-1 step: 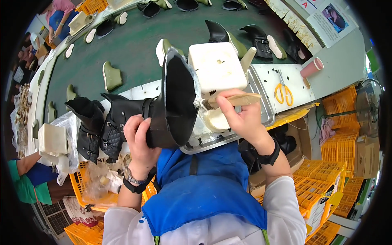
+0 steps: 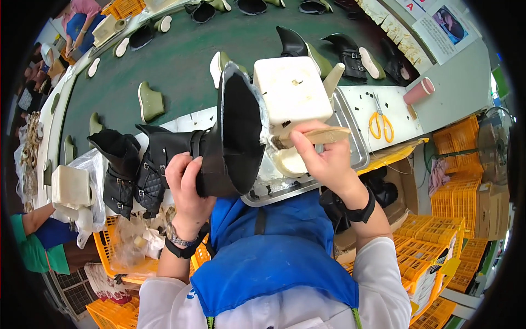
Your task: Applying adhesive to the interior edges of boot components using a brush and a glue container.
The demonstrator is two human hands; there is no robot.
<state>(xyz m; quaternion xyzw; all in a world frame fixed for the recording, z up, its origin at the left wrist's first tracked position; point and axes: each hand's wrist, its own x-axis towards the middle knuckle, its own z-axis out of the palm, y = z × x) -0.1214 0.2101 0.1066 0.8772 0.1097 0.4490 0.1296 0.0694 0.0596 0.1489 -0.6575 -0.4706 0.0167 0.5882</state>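
My left hand (image 2: 187, 183) grips the shaft of a black boot upper (image 2: 211, 170), its wide opening turned to the right. Along the opening's right edge runs a smear of white paste. My right hand (image 2: 327, 159) holds a brush (image 2: 320, 135) by its flat wooden handle. The bristle end is beside the pasted edge, above a metal tray (image 2: 359, 156); I cannot tell whether it touches the boot. Under the brush in the tray is a cream-coloured container (image 2: 292, 163). Behind it stands a white square container (image 2: 290, 85).
A black buckled boot upper (image 2: 120, 186) stands left of the held one. Yellow-handled scissors (image 2: 379, 123) and a pink cup (image 2: 419, 91) are on the right. Olive boot feet (image 2: 149, 103) lie on the green surface (image 2: 186, 66). A co-worker's arm (image 2: 38, 219) reaches in at left.
The brush and my right hand are very slightly lower, and the boot's opening has turned a little. Both grips are the same.
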